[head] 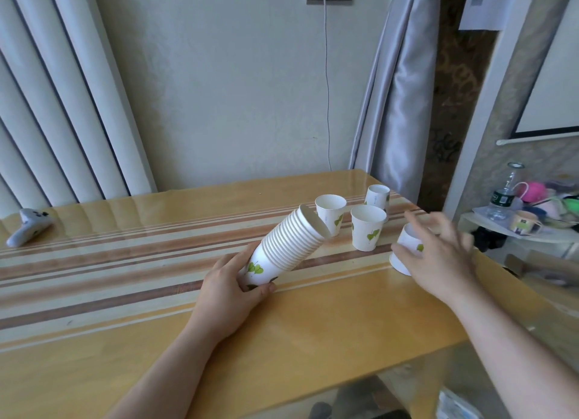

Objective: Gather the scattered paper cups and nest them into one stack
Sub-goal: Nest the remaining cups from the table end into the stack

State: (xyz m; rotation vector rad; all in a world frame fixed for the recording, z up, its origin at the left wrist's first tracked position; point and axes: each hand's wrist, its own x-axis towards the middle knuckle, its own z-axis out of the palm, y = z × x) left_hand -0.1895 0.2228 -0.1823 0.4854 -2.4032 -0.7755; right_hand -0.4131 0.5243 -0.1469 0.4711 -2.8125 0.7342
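My left hand (232, 290) grips the base of a long stack of nested white paper cups with green leaf prints (289, 246), tilted up and to the right above the table. My right hand (438, 255) lies over an upside-down cup (405, 249) near the table's right edge, fingers spread around it; the hand is blurred and how firmly it grips is unclear. Two upright cups (330, 213) (366, 230) stand just past the stack's mouth. Another upside-down cup (377, 197) stands behind them.
The wooden table (125, 277) has striped bands under a glossy cover. A grey controller (28, 227) lies at its far left. A side shelf (532, 237) at the right holds a bottle, a mug and coloured items. Curtains and a wall stand behind.
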